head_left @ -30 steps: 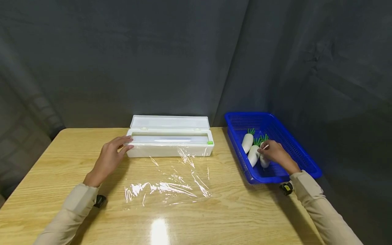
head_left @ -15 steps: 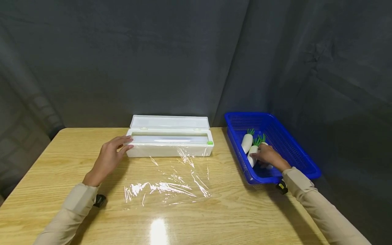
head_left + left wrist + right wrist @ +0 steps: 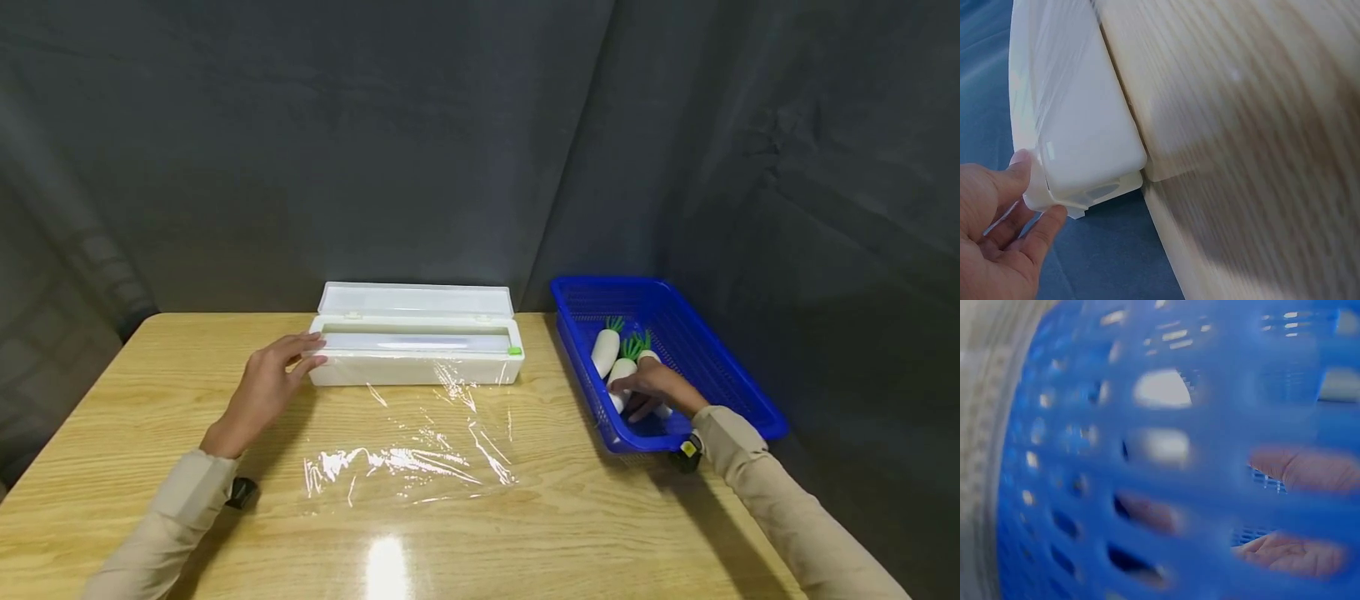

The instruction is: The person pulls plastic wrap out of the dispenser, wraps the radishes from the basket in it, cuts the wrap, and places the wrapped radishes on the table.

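A white cling film dispenser [image 3: 416,369] stands at the back of the table with its lid raised. My left hand [image 3: 264,387] pinches its left end, thumb in front and fingers at the top edge; the left wrist view shows the fingertips on the box's corner. Clear cling film [image 3: 420,442] stretches from the dispenser over the table. Inside a blue basket [image 3: 720,367] lie three white radishes with green tops. My right hand [image 3: 660,387] reaches in, its fingers curved over the middle radish [image 3: 621,369]; the right radish [image 3: 649,356] is partly under the hand. Another radish [image 3: 606,352] lies left.
The basket's perforated wall fills the right wrist view and hides most of the right hand. A green slider [image 3: 514,351] sits at the dispenser's right end. Dark curtains [image 3: 375,150] hang directly behind the wooden table [image 3: 525,550].
My right hand has moved left and lower inside the basket, from the right radish onto the middle one. The left hand, dispenser and cling film have stayed in place.
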`<state>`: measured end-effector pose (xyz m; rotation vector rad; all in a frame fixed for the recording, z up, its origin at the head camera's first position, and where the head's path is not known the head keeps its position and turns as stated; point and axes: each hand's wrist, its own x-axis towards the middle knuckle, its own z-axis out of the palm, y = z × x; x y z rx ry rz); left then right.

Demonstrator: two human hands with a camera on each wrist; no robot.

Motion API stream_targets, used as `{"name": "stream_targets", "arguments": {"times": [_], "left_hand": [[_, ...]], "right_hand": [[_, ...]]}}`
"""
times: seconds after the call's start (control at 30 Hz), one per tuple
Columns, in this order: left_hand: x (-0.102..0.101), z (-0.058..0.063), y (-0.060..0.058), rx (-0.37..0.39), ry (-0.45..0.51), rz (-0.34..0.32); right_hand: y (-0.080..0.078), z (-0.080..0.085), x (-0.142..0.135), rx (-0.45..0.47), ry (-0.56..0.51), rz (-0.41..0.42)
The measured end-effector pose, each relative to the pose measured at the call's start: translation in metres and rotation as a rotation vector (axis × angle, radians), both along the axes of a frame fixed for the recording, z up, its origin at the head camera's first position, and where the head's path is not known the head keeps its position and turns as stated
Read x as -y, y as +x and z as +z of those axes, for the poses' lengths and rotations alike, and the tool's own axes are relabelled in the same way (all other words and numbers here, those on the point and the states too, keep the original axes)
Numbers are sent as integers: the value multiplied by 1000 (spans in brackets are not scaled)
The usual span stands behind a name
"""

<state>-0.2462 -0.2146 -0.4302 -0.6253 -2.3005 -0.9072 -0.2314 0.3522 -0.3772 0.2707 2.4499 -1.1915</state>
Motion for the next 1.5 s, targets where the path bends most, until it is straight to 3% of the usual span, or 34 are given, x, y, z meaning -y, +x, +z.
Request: {"name": "stream_targets", "arguments": {"times": [0.13, 0.33, 0.57, 0.77, 1.0, 1.13, 1.37, 1.5], "left_hand": [[2, 2, 0, -6, -7, -2], [3, 4, -1, 15, -7, -27], [3, 4, -2, 34, -8, -32], [4, 2, -1, 16, -11, -32], [7, 1, -1, 6, -22, -32], [6, 3, -1, 9, -25, -20], [3, 4, 1, 24, -29, -19], [2, 4, 1, 20, -31, -19]], "right_hand": [[-3, -5, 0, 61, -102, -30], [-1, -10, -1, 62, -191, -57], [3, -11, 1, -61, -240, -57], [6, -9, 2, -189, -102, -69], [10, 1, 1, -229, -20, -73], [14, 8, 1, -271, 38, -55], [14, 13, 1, -449, 285, 19], [14, 15, 4, -490, 306, 55]]}}
